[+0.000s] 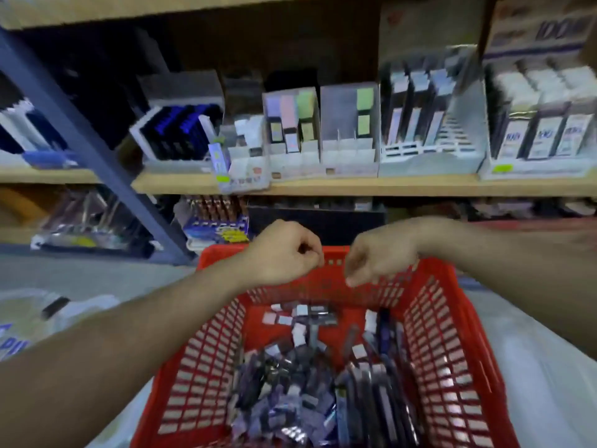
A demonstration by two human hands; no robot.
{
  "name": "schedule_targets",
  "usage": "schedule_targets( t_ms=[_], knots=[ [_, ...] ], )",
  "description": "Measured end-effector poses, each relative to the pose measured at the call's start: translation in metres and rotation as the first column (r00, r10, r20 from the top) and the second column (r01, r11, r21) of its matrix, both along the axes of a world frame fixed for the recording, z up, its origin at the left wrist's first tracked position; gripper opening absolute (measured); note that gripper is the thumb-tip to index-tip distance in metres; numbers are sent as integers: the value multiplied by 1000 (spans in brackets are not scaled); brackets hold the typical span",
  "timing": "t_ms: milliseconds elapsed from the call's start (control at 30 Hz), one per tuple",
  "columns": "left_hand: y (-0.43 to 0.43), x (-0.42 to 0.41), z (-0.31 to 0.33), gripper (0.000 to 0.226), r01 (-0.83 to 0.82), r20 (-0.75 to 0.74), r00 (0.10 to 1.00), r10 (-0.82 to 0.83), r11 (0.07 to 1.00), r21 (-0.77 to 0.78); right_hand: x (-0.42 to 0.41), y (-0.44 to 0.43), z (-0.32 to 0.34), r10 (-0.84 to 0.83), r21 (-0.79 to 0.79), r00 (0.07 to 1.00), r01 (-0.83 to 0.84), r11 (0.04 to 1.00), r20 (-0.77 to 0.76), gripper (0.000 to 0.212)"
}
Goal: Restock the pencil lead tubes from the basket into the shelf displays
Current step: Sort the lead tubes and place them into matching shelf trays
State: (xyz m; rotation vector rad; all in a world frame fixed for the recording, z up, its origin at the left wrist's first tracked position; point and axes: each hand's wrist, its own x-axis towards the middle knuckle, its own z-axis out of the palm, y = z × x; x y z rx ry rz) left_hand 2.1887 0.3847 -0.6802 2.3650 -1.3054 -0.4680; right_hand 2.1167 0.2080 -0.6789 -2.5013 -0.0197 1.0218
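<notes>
Both hands are over the far rim of the basket (452,318). Left grip (284,253) is curled into a fist, nothing showing in it. Right grip (378,261) has its fingers bent downward; the blur hides whether it pinches anything, can't tell. The lead tubes (307,383) lie heaped in the basket below, dark packs jumbled on the left, longer ones stacked along the right. Displays (349,134) stand on the shelf (323,186) ahead, several slots looking half bare. A reach down for stock looks like the step in hand: best to open the fingers wide, take a few matching tubes aligned together, and check the label against a display before lifting.
</notes>
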Motion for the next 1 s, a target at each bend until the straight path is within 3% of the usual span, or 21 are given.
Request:
schedule_targets(
  t_ms=[100, 200, 267, 367, 433, 533, 633, 700, 833, 933, 1000],
  knots=[
    [-2, 11, -57, 22, 45, -52, 998, -38, 988, 149, -3, 12, -51, -185, -19, 982, 185, 982, 27, 25],
    [1, 17, -118, 21, 81, -88, 995, -54, 940, 331, -12, 30, -94, -485, 81, 874, 484, 872, -3, 35],
    [15, 14, -154, 23, 114, -121, 990, -66, 886, 449, -18, 43, -120, -575, 88, 818, 574, 814, -18, 39],
    [46, -5, -197, 62, 220, -214, 969, -123, 823, 524, -30, 55, -149, -577, 9, 815, 578, 816, -44, 59],
    [63, -24, -212, 89, 292, -209, 955, -209, 777, 558, -44, 57, -161, -561, -61, 824, 558, 828, -77, 59],
    [73, -52, -222, 93, 425, -214, 905, -369, 742, 518, -69, 55, -181, -556, -131, 819, 541, 831, -140, 69],
    [71, -64, -230, 95, 513, -208, 841, -499, 614, 600, -90, 58, -203, -468, -213, 850, 424, 880, -242, 71],
    [68, -64, -231, 97, 511, -166, 821, -546, 574, 640, -100, 66, -214, -419, -254, 885, 365, 896, -204, 72],
    [64, -54, -236, 93, 502, -91, 802, -591, 584, 638, -103, 76, -229, -446, -169, 894, 433, 885, -41, 52],
    [66, -45, -236, 85, 453, -87, 853, -515, 647, 614, -95, 75, -231, -552, -73, 834, 550, 832, -3, 36],
    [69, -41, -236, 80, 401, -101, 902, -420, 726, 558, -91, 73, -234, -664, 58, 747, 662, 747, 29, 33]
  ],
)
